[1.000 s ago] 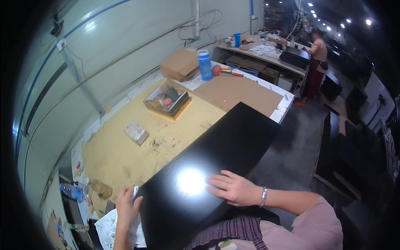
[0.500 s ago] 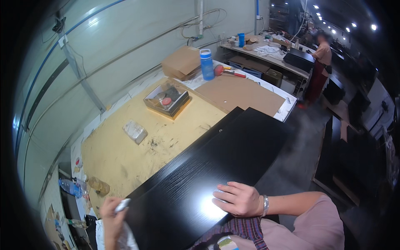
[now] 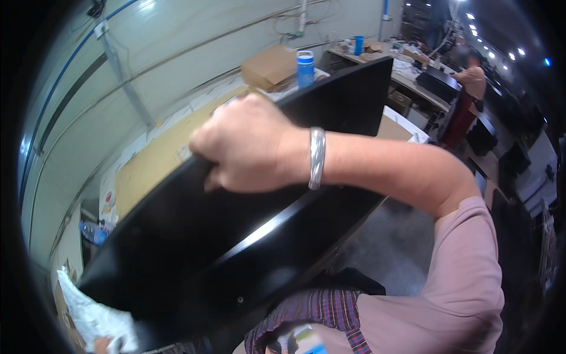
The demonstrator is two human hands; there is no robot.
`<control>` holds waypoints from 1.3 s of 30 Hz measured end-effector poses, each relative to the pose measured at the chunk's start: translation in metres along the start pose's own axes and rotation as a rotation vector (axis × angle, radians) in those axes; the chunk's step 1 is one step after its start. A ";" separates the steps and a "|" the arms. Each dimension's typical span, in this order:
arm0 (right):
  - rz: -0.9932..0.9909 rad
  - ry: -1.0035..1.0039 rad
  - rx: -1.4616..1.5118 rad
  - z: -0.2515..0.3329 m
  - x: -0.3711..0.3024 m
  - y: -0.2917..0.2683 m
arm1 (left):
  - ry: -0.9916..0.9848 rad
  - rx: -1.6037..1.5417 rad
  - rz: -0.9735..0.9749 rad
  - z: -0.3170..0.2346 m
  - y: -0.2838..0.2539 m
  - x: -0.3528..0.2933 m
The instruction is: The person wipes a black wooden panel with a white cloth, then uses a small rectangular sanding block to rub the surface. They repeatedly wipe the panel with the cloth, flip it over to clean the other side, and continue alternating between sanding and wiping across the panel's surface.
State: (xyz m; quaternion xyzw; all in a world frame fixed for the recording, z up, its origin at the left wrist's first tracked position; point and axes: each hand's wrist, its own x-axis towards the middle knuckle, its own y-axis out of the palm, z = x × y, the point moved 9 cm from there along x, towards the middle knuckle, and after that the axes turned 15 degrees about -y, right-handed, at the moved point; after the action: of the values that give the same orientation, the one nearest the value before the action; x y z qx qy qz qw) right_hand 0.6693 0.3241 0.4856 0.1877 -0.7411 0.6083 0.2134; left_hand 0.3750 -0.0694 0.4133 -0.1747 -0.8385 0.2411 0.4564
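Note:
A black wood-grained panel (image 3: 177, 248) is tilted up on edge in front of me, slanting from lower left to upper right. My right hand (image 3: 244, 144), with a silver bangle at its wrist, is closed over the panel's upper edge near the middle. At the lower left my left hand (image 3: 102, 344) shows only in part, closed on a crumpled white cloth (image 3: 97, 312) beside the panel's left end. The cloth hides most of its fingers.
Behind the panel lies a yellow-topped worktable (image 3: 141, 183). A cardboard box (image 3: 268, 66) and blue bottle (image 3: 305, 71) stand at its far side. A plastic bottle (image 3: 93, 232) is at the left. Another person (image 3: 471, 82) works at a far bench (image 3: 407, 74).
The panel, lying flat before, has been lifted onto its edge and now hides much of the table. My right hand moved from its surface to its upper edge; my left hand dropped lower left.

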 end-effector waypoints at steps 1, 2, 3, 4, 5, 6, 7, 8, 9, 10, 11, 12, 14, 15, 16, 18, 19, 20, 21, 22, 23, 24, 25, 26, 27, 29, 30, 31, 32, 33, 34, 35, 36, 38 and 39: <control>0.016 0.017 0.022 -0.006 0.005 0.005 | -0.102 -0.147 0.143 -0.013 0.039 -0.008; 0.023 0.026 0.053 -0.011 0.009 0.010 | -0.220 -0.273 0.265 -0.030 0.072 -0.017; 0.050 0.049 0.051 -0.014 0.011 0.014 | -0.305 -0.276 0.343 -0.049 0.099 -0.021; 0.045 0.028 0.014 -0.014 0.010 0.017 | -0.387 -0.273 0.418 -0.056 0.119 -0.026; 0.052 0.020 0.019 -0.010 0.010 0.023 | -0.393 -0.291 0.416 -0.056 0.121 -0.035; 0.060 0.010 0.026 -0.006 0.010 0.029 | -0.401 -0.308 0.410 -0.055 0.119 -0.043; 0.019 -0.017 0.051 -0.002 0.004 0.029 | -0.408 -0.304 0.433 -0.061 0.112 -0.047; 0.003 -0.022 0.052 -0.002 -0.008 0.029 | -0.381 -0.321 0.374 -0.066 0.118 -0.043; 0.023 0.002 0.026 -0.006 -0.020 0.027 | -0.363 -0.345 0.393 -0.069 0.124 -0.041; 0.039 0.025 0.000 -0.010 -0.030 0.024 | -0.344 -0.366 0.409 -0.074 0.127 -0.038; 0.022 0.025 0.047 -0.011 -0.031 0.031 | -0.394 -0.351 0.436 -0.071 0.125 -0.041; 0.007 0.029 0.090 -0.012 -0.030 0.038 | -0.440 -0.386 0.480 -0.064 0.126 -0.046; 0.009 0.035 0.132 -0.013 -0.027 0.045 | -0.507 -0.431 0.537 -0.060 0.135 -0.058; -0.017 0.017 0.147 -0.013 -0.026 0.049 | -0.498 -0.394 0.601 -0.063 0.140 -0.062; -0.041 0.006 0.152 -0.015 -0.025 0.047 | -0.518 -0.395 0.648 -0.064 0.148 -0.068; -0.005 0.016 0.141 -0.012 -0.023 0.046 | -0.509 -0.432 0.725 -0.069 0.160 -0.074; -0.006 0.006 0.129 -0.008 -0.023 0.044 | -0.549 -0.451 0.755 -0.069 0.165 -0.078; -0.005 -0.002 0.116 -0.006 -0.024 0.041 | -0.619 -0.486 0.780 -0.065 0.171 -0.081; 0.043 -0.001 0.118 -0.007 -0.025 0.042 | -0.688 -0.520 0.807 -0.061 0.178 -0.085; 0.075 0.009 0.118 -0.011 -0.028 0.046 | -0.755 -0.552 0.840 -0.060 0.185 -0.089; 0.113 0.029 0.101 -0.016 -0.030 0.049 | -0.816 -0.524 0.862 -0.059 0.192 -0.092; 0.153 0.052 0.084 -0.021 -0.030 0.052 | -0.739 -0.410 0.835 -0.061 0.191 -0.089; 0.193 0.061 0.139 -0.022 -0.025 0.053 | -0.749 -0.420 0.838 -0.061 0.189 -0.091; 0.167 0.065 0.142 -0.023 -0.023 0.051 | -0.759 -0.422 0.841 -0.061 0.186 -0.093; 0.112 0.041 0.143 -0.025 -0.023 0.049 | -0.782 -0.483 0.852 -0.063 0.187 -0.097; 0.060 0.022 0.172 -0.026 -0.022 0.049 | -0.820 -0.543 0.866 -0.067 0.191 -0.103; 0.070 0.029 0.190 -0.028 -0.022 0.047 | -0.812 -0.600 0.852 -0.072 0.195 -0.104; 0.079 0.031 0.218 -0.027 -0.023 0.048 | -0.802 -0.569 0.881 -0.074 0.197 -0.107; 0.085 0.031 0.202 -0.029 -0.023 0.049 | -0.793 -0.539 0.905 -0.076 0.198 -0.109; 0.092 0.027 0.188 -0.031 -0.022 0.050 | -0.786 -0.508 0.925 -0.079 0.199 -0.112; 0.097 0.018 0.180 -0.031 -0.019 0.053 | -0.743 -0.481 0.965 -0.085 0.201 -0.114; 0.112 0.003 0.173 -0.029 -0.014 0.055 | -0.714 -0.441 0.990 -0.088 0.201 -0.116; 0.149 0.032 0.179 -0.031 -0.012 0.055 | -0.688 -0.402 1.014 -0.089 0.202 -0.119; 0.167 0.061 0.192 -0.041 -0.013 0.063 | -0.773 -0.430 1.164 -0.091 0.208 -0.132; 0.238 0.151 0.231 -0.050 -0.014 0.070 | -0.723 -0.426 1.184 -0.094 0.208 -0.133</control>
State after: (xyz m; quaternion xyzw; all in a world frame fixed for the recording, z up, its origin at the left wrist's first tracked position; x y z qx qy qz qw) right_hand 0.6474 0.3870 0.4290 0.0759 -0.6650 0.7228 0.1721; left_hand 0.5393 0.0567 0.2488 -0.5938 -0.7305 0.3219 -0.1004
